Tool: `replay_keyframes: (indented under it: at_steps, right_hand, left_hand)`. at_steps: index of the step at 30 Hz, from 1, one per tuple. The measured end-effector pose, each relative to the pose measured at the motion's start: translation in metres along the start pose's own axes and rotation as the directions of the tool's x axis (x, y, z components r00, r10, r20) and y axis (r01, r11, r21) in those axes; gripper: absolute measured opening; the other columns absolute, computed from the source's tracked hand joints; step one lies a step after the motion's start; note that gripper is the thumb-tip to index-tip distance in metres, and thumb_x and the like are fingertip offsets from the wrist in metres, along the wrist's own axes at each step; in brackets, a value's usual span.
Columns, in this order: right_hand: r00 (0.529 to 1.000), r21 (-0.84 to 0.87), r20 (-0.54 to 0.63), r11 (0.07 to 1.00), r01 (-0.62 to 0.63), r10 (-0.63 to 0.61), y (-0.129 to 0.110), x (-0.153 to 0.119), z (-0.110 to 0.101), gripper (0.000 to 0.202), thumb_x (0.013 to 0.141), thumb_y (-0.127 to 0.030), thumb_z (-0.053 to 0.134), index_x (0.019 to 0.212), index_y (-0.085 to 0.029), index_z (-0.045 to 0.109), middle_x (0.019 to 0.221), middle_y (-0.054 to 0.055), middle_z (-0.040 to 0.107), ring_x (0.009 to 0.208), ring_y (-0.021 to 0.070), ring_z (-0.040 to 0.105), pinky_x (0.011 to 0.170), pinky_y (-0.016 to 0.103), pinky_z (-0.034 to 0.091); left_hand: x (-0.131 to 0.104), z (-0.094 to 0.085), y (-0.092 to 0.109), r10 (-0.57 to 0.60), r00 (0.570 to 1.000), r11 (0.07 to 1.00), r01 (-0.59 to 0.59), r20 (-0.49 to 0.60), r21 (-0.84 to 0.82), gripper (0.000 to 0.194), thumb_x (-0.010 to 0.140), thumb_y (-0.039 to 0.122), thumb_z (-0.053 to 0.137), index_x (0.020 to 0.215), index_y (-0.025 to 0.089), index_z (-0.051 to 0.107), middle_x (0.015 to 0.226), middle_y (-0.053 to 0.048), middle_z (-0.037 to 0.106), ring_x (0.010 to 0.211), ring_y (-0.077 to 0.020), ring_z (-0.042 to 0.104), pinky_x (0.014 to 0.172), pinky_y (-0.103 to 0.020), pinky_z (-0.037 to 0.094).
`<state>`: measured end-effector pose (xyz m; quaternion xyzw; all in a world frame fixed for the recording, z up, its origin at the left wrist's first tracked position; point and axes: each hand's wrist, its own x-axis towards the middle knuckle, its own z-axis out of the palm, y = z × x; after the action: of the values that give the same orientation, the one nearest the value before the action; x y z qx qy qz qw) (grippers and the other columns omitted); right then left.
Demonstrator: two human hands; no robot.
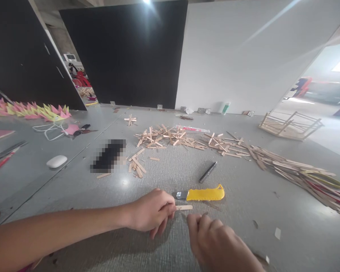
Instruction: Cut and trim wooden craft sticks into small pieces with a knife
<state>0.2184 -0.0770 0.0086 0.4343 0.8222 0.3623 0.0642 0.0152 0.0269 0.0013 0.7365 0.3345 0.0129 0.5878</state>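
Observation:
My left hand is closed around a pale wooden craft stick, its rounded end pointing right past my fingers. To the right and slightly lower, my right hand has its fingers curled in. A thin dark sliver shows at its fingertips, too small to name. Just beyond the craft stick lies a yellow utility knife, its blade end towards my left hand. Farther out, a dark pen rests at a slant on the grey table.
Piled craft sticks spread across the back, with long wooden strips and scissors at right. A white mouse, a blurred dark object and pink-yellow folded paper lie left. A stick frame stands back right; panels close the rear.

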Motion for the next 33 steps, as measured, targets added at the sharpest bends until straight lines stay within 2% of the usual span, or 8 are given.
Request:
replay_keyframes:
  at_steps: [6,11,17,20,24,28,31,33]
  right_hand:
    - [0.995,0.122,-0.087,0.991,-0.046,0.056,0.014,-0.003,0.021,0.028,0.067,-0.002,0.061,0.079,-0.025,0.050,0.057,-0.003,0.057,0.042,0.0171,0.057,0.042,0.031,0.035]
    - [0.996,0.280,-0.080,0.959,0.049,-0.027,0.025,-0.005,0.040,0.037,0.062,0.000,0.060,0.088,-0.024,0.048,0.063,-0.005,0.064,0.045,0.0166,0.061,0.044,0.035,0.036]
    - [0.994,0.196,-0.104,0.980,0.041,-0.021,0.015,-0.003,0.030,0.026,0.066,-0.006,0.061,0.077,-0.026,0.047,0.055,-0.004,0.055,0.040,0.0160,0.052,0.042,0.038,0.025]
    - [0.996,0.183,-0.082,0.982,0.037,-0.022,0.017,-0.002,0.026,0.025,0.066,-0.004,0.061,0.077,-0.025,0.052,0.057,-0.003,0.056,0.043,0.0169,0.053,0.042,0.038,0.027]
    - [0.989,0.241,-0.131,0.970,-0.032,0.065,0.020,-0.005,0.031,0.030,0.067,-0.004,0.060,0.091,-0.021,0.062,0.070,-0.001,0.065,0.054,0.0175,0.060,0.048,0.037,0.039]
    - [0.981,0.251,-0.187,0.968,0.007,0.041,0.020,-0.009,0.034,0.038,0.067,-0.003,0.054,0.101,-0.015,0.067,0.087,0.004,0.072,0.073,0.0197,0.065,0.060,0.037,0.047]
    - [0.972,0.285,-0.226,0.958,0.003,0.064,0.022,-0.009,0.036,0.057,0.066,-0.002,0.051,0.121,-0.008,0.063,0.104,0.008,0.075,0.082,0.0199,0.068,0.067,0.035,0.050]
    - [0.971,0.322,-0.227,0.947,0.006,0.071,0.026,-0.009,0.039,0.069,0.065,-0.001,0.049,0.134,-0.006,0.056,0.100,0.007,0.075,0.079,0.0189,0.068,0.068,0.033,0.051]
  left_hand:
    - [-0.001,0.000,0.002,-0.001,1.000,1.000,0.001,0.013,0.004,0.029,0.104,0.035,0.045,0.079,0.021,0.049,0.050,0.006,0.056,0.033,-0.0092,0.051,0.035,-0.015,0.034]
    - [-0.002,0.002,0.002,-0.014,1.000,1.000,0.014,-0.007,0.012,0.033,0.105,0.037,0.044,0.077,0.021,0.048,0.050,0.005,0.056,0.032,-0.0082,0.049,0.034,-0.014,0.032]
    - [-0.004,0.003,0.002,-0.023,1.000,1.000,0.023,-0.018,0.005,0.030,0.107,0.032,0.039,0.080,0.021,0.048,0.050,0.006,0.056,0.032,-0.0070,0.049,0.034,-0.012,0.032]
    - [-0.003,0.002,0.004,-0.031,1.000,1.000,0.031,-0.004,-0.005,0.029,0.106,0.029,0.039,0.080,0.021,0.047,0.051,0.006,0.056,0.033,-0.0067,0.049,0.033,-0.012,0.031]
    - [-0.002,0.002,0.005,-0.046,0.999,0.999,0.046,0.003,-0.008,0.030,0.107,0.027,0.036,0.080,0.020,0.047,0.051,0.006,0.056,0.033,-0.0064,0.049,0.032,-0.011,0.030]
    - [-0.002,0.001,0.005,-0.067,0.998,0.997,0.067,0.015,-0.027,0.028,0.106,0.027,0.036,0.082,0.020,0.049,0.051,0.005,0.056,0.032,-0.0073,0.048,0.030,-0.011,0.030]
    - [-0.003,0.000,0.005,-0.081,0.996,0.996,0.082,0.030,-0.045,0.025,0.105,0.029,0.039,0.084,0.021,0.050,0.053,0.005,0.056,0.032,-0.0089,0.048,0.026,-0.013,0.030]
    - [-0.003,-0.001,0.006,-0.085,0.996,0.995,0.087,0.037,-0.055,0.024,0.105,0.029,0.040,0.084,0.021,0.050,0.054,0.005,0.056,0.032,-0.0091,0.048,0.025,-0.013,0.031]
